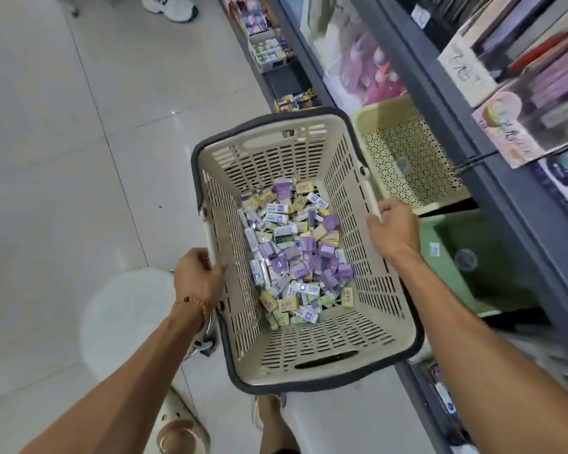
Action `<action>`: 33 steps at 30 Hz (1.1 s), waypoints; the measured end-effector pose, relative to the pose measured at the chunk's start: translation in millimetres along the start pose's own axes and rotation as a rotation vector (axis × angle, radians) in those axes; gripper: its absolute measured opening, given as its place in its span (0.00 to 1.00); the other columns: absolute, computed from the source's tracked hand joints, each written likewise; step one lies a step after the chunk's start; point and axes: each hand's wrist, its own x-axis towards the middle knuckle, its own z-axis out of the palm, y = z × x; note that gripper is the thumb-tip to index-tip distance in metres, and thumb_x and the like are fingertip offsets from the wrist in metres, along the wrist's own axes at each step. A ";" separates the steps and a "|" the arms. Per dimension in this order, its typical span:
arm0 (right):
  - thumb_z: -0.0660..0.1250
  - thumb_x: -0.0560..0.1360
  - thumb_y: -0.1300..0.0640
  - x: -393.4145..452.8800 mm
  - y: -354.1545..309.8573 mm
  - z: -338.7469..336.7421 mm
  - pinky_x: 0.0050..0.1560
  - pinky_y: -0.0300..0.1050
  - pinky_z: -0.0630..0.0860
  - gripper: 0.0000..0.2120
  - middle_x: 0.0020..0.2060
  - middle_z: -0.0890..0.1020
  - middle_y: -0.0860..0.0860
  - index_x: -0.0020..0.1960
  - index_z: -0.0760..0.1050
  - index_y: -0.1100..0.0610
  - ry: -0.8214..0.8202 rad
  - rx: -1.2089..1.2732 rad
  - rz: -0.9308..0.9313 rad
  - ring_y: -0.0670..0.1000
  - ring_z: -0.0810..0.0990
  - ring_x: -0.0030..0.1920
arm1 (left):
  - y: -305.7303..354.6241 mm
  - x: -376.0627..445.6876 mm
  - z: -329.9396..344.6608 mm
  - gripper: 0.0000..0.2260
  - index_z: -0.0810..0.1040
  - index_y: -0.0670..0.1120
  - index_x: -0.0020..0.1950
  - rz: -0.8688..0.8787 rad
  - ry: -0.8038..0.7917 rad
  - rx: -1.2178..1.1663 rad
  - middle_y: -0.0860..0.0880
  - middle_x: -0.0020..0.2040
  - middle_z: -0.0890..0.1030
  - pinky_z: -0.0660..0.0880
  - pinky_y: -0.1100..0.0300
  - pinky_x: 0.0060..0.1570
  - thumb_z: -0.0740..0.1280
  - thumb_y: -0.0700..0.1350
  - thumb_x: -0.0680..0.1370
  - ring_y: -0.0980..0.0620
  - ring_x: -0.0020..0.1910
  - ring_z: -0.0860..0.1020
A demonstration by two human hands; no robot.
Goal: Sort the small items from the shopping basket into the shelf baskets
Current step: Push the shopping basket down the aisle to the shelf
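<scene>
Both hands, left hand (pixel 199 276) and right hand (pixel 392 229), grip the shopping basket (pixel 379 317) by its rim handles, the packets (pixel 295 253) between them all unsorted, and the yellow shelf basket (pixel 371 117) and green shelf basket (pixel 438 231) past the right hand look empty so far.

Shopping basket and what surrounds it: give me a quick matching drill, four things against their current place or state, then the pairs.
Things:
1. shopping basket
2. small items
3. cream shelf basket
4. green shelf basket

Place or state:
A. heaped on the basket floor
B. on the shelf, beside the right hand
C. gripped at both side handles, left hand included
D. on the shelf, farther up the aisle

Pairs: 1-C, 2-A, 3-D, 4-B
</scene>
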 end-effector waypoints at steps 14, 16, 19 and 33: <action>0.67 0.77 0.58 24.1 54.0 84.4 0.53 0.49 0.73 0.08 0.52 0.82 0.59 0.55 0.77 0.59 0.014 -0.184 0.054 0.60 0.78 0.56 | -51.5 24.1 50.5 0.08 0.74 0.46 0.49 0.004 -0.045 -0.003 0.51 0.36 0.75 0.78 0.55 0.43 0.71 0.44 0.75 0.50 0.37 0.77; 0.66 0.76 0.59 27.1 56.6 83.1 0.54 0.49 0.74 0.08 0.50 0.83 0.59 0.54 0.78 0.60 0.030 -0.182 0.059 0.61 0.79 0.54 | -47.9 28.2 52.8 0.07 0.75 0.45 0.48 0.022 -0.059 -0.020 0.52 0.35 0.76 0.76 0.57 0.41 0.71 0.43 0.74 0.53 0.35 0.75; 0.65 0.77 0.58 25.5 53.3 77.6 0.56 0.50 0.75 0.11 0.51 0.83 0.59 0.58 0.79 0.60 0.006 -0.183 0.068 0.61 0.80 0.54 | -41.6 33.2 45.0 0.05 0.76 0.45 0.46 0.064 -0.115 0.036 0.52 0.34 0.75 0.71 0.59 0.39 0.70 0.44 0.75 0.52 0.35 0.74; 0.61 0.81 0.62 -97.6 -4.7 108.8 0.41 0.24 0.69 0.09 0.51 0.83 0.57 0.57 0.78 0.61 0.306 0.235 0.280 0.47 0.77 0.44 | 22.0 63.7 -19.6 0.08 0.76 0.48 0.59 0.629 -0.708 0.062 0.59 0.50 0.79 0.71 0.78 0.43 0.65 0.44 0.80 0.70 0.46 0.77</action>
